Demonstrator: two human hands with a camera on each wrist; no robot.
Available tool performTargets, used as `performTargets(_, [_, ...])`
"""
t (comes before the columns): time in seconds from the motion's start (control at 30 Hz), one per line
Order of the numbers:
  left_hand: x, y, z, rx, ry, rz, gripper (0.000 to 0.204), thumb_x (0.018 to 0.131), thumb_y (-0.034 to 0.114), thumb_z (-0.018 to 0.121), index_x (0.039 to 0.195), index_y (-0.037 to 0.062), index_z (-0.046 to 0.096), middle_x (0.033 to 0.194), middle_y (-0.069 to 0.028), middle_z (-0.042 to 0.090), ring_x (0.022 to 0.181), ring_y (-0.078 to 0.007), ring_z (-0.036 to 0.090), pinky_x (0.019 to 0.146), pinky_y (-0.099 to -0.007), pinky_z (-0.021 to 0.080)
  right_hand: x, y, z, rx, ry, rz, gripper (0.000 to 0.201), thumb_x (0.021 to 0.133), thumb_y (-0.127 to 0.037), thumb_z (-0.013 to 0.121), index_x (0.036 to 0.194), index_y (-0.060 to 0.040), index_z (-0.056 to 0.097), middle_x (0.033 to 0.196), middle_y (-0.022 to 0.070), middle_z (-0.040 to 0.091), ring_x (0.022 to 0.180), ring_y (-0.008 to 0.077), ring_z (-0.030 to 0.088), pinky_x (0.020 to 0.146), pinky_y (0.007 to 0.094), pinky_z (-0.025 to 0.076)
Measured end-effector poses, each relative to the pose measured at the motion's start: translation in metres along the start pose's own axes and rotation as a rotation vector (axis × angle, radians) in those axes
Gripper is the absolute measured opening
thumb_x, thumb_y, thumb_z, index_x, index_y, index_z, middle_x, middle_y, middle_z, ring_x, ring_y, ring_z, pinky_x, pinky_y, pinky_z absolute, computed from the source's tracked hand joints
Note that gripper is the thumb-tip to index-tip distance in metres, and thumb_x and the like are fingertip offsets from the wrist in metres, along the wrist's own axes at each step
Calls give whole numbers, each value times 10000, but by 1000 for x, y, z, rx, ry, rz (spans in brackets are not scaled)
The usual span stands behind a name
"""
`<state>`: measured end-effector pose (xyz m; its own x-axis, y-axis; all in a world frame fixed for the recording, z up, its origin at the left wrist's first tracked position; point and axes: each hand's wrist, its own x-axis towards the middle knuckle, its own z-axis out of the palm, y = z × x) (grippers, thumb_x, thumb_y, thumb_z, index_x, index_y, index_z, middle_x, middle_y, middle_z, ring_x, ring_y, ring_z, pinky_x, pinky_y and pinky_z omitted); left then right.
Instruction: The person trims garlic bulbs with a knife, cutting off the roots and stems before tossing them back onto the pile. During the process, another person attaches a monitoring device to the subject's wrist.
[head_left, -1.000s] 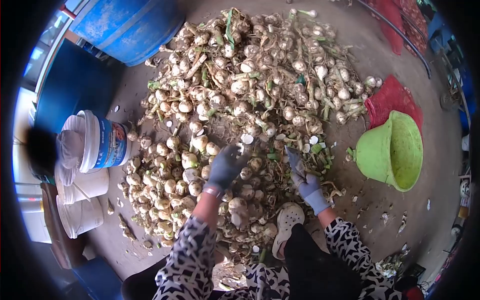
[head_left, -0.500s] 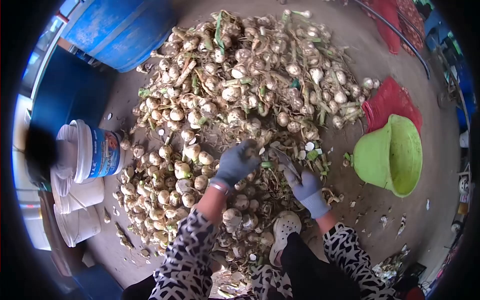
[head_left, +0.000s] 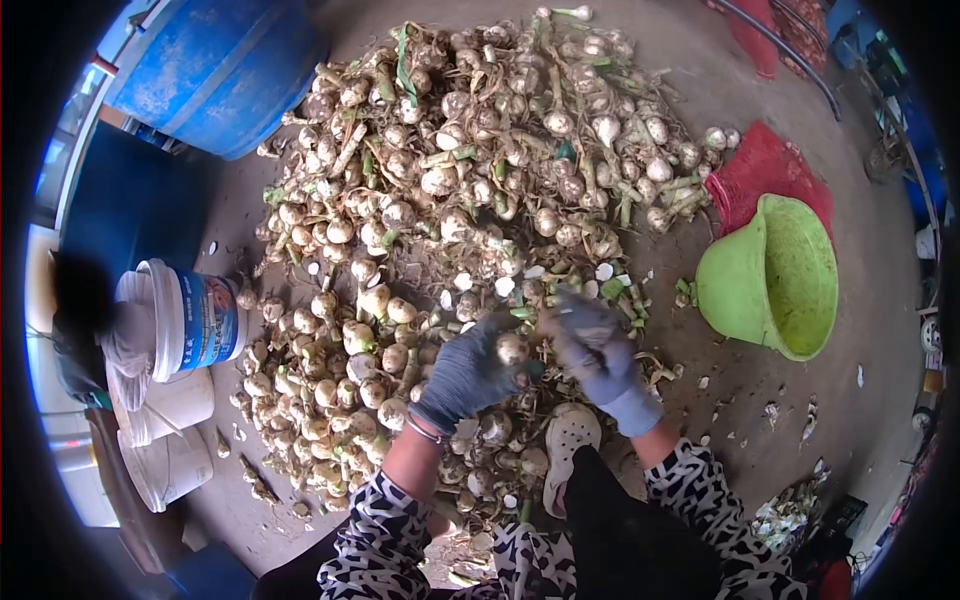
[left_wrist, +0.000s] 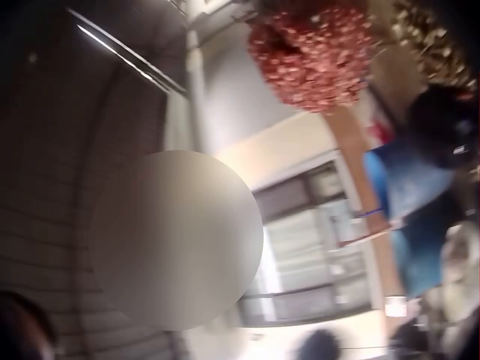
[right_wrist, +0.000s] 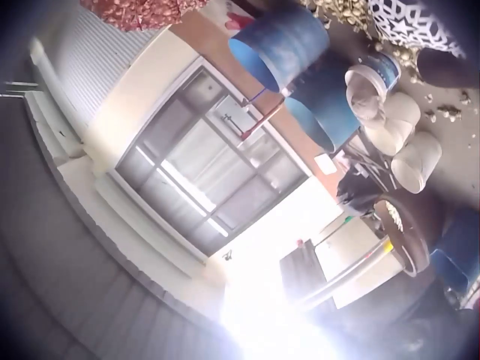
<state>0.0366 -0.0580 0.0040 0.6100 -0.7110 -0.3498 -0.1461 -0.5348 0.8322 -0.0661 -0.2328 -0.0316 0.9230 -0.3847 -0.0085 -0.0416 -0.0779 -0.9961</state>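
In the head view my gloved left hand [head_left: 465, 370] grips a garlic bulb [head_left: 512, 348] above the near heap. My gloved right hand [head_left: 603, 368] faces it, close by on the right, blurred by motion. Its fingers are curled round a pair of shears [head_left: 572, 312], whose dark blades are smeared and point up and left. Below and left of the left hand lies a heap of trimmed garlic [head_left: 325, 395]. Beyond both hands spreads a larger heap of garlic with long stems [head_left: 440, 180]. Neither wrist view shows the hands; they look out at a building.
A green bucket [head_left: 725, 290] lies tipped on the right, against a red mesh sack [head_left: 770, 175]. White buckets [head_left: 165, 400] stand at left, near a blue drum [head_left: 215, 75]. Cut stems [head_left: 630, 300] and white scraps litter the ground. A clog-shod foot [head_left: 572, 440] stands beside the near heap.
The left hand reached forward among the bulbs, then drew back toward me with a garlic bulb. The right hand with the shears stayed near and is now blurred. The head view shifted slightly.
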Motion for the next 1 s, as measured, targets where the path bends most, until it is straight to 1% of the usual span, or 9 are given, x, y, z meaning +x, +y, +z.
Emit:
performTargets(0.03, [3, 2, 5, 22, 47, 36, 761, 724, 277, 831, 1334, 44, 439, 1186, -135, 608, 1112, -185, 577, 907, -287, 485, 1, -3, 4, -73, -63, -166, 172, 895, -228, 665, 1024, -120, 695, 907, 47, 702, 738, 113, 621, 636, 299, 513])
performTargets(0.13, [-2, 3, 31, -652, 202, 214, 900, 657, 366, 862, 1357, 23, 412, 1239, -159, 569, 1146, -240, 563, 909, -311, 486, 1, -1, 20, 579, 153, 518, 220, 905, -181, 652, 1063, -29, 668, 999, 42, 680, 892, 125, 627, 795, 279, 507])
performTargets(0.2, [-6, -2, 32, -33, 354, 360, 835, 662, 341, 872, 1316, 20, 465, 1292, -145, 530, 1183, -262, 527, 966, -385, 452, -4, 8, 29, 723, 228, 546, 250, 903, -167, 654, 1079, 10, 653, 1027, 48, 669, 915, 128, 621, 824, 273, 498])
performTargets(0.33, [-12, -7, 45, -192, 367, 284, 783, 688, 370, 857, 1278, 16, 483, 1231, -114, 556, 1146, -217, 535, 985, -363, 430, -18, 16, 31, 1011, 247, 676, 233, 920, -171, 626, 1104, -30, 650, 1074, 35, 659, 918, 141, 628, 803, 283, 509])
performTargets(0.43, [-12, -16, 43, -481, 310, 209, 746, 708, 365, 845, 1270, 36, 479, 1206, -110, 567, 1140, -206, 533, 982, -358, 433, -11, 3, -6, -358, -132, 33, 185, 847, -179, 667, 1028, -137, 655, 1023, 46, 646, 766, 230, 634, 654, 337, 517])
performTargets(0.57, [-29, 7, 23, -664, 219, 86, 722, 714, 311, 849, 1265, 40, 468, 1212, -121, 558, 1129, -201, 533, 983, -357, 432, -10, -34, -22, -1014, -297, -455, 430, 642, -232, 742, 1048, -138, 636, 1167, 62, 563, 827, 247, 618, 690, 386, 512])
performTargets(0.87, [-28, -22, 30, -186, 391, 435, 755, 709, 282, 839, 1295, 41, 429, 1072, -90, 624, 928, -129, 618, 779, -234, 516, -5, -45, -18, -1103, -342, -506, 441, 715, -246, 701, 1140, -153, 627, 1030, 69, 597, 884, 245, 628, 699, 385, 532])
performTargets(0.9, [-35, -19, 33, -493, 300, 244, 706, 720, 306, 826, 1262, 38, 462, 1103, -105, 608, 956, -141, 607, 788, -251, 511, -6, -36, -17, -1104, -338, -499, 441, 715, -246, 701, 1140, -153, 627, 1030, 69, 597, 884, 245, 628, 699, 385, 532])
performTargets(1.0, [-49, 10, 24, -638, 87, 153, 609, 747, 355, 795, 1193, 52, 512, 1096, -119, 605, 977, -162, 602, 783, -283, 516, 3, 65, -23, -1093, -385, -50, 130, 843, -203, 592, 921, -107, 633, 779, 99, 641, 716, 269, 654, 648, 420, 537])
